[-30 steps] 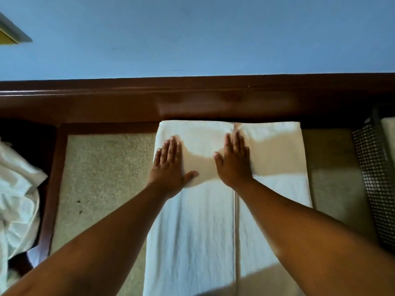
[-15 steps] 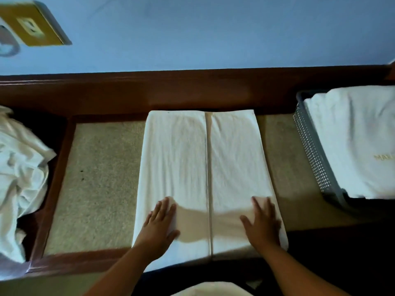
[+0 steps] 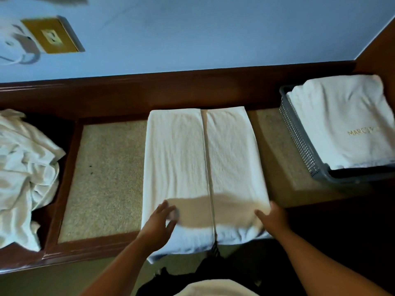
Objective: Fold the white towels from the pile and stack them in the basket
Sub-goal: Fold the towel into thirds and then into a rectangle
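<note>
A long white towel (image 3: 205,163) lies flat on the table, its two long sides folded in so they meet at a centre line. My left hand (image 3: 159,226) pinches the towel's near left part, with a bit of cloth showing between thumb and fingers. At the near right corner, my right hand (image 3: 272,220) grips the edge, thumb on top; the cloth wrinkles there. The pile of unfolded white towels (image 3: 25,167) sits at the table's left end. A grey perforated basket (image 3: 299,142) at the right holds folded white towels (image 3: 342,120).
The table has a beige inset (image 3: 106,178) in a dark wooden frame (image 3: 89,242), with a raised wooden back rail (image 3: 171,90) against the blue wall. A brass socket plate (image 3: 51,35) is on the wall. Something white (image 3: 213,287) shows at the bottom edge.
Both hands slid from the towel's far end down to its near end, spread apart to the two near corners, and went from flat pressing to taking hold of the cloth.
</note>
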Demonstrator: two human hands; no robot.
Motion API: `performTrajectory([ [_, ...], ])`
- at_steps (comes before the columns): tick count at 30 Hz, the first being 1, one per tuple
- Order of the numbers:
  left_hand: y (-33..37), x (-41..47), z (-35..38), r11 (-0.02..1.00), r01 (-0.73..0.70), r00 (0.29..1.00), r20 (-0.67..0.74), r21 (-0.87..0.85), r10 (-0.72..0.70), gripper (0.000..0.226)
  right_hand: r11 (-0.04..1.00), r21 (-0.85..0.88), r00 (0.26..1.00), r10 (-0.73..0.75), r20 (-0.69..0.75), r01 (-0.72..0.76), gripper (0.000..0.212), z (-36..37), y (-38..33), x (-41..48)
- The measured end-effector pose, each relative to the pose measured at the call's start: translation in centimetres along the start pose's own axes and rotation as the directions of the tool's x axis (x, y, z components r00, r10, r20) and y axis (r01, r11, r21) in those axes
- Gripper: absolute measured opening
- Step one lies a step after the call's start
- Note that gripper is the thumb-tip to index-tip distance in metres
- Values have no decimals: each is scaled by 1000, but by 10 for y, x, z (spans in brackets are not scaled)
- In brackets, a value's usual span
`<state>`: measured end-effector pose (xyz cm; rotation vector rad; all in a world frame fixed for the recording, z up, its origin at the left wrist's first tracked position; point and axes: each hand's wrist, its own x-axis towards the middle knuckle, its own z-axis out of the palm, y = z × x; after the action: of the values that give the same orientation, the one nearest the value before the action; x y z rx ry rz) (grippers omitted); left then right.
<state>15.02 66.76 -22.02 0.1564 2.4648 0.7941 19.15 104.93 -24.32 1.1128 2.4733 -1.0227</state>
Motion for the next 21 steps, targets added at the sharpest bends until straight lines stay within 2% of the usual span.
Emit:
performTrajectory([
  [2,-6,-12,-11,1000,-10,1000,-27,-9,10,48,998,-24,999,-51,-8,51,33,1,-1,-17],
  [5,-22,-37,-33,998,-7,999,-52,-62,4,44,993,-2,993,-114,-31,114,43,15,-16,-49],
  [11,-65,-89,-70,996,-7,999,-37,-85,4,42,958,175,973,-217,-77,228,45,79,-83,-129],
  [13,-79,-106,-79,996,-2,999,-55,-91,-3,44,957,117,964,-260,-49,264,50,115,-103,-165],
  [14,-87,-116,-84,996,1,998,-63,-86,-7,45,949,81,953,-305,0,304,53,135,-110,-184],
  [16,-98,-129,-89,998,7,997,-82,-55,-12,47,921,17,901,-384,200,389,61,172,-117,-217],
  [19,-111,-145,-92,999,21,996,-91,-25,-23,52,853,-53,719,-403,566,519,74,209,-118,-253],
  [20,-114,-149,-92,999,29,996,-89,-29,-32,53,833,-54,669,-402,626,551,74,216,-116,-260],
  [21,-118,-152,-92,999,33,996,-84,-36,-36,52,823,-49,653,-411,637,566,71,219,-115,-265],
])
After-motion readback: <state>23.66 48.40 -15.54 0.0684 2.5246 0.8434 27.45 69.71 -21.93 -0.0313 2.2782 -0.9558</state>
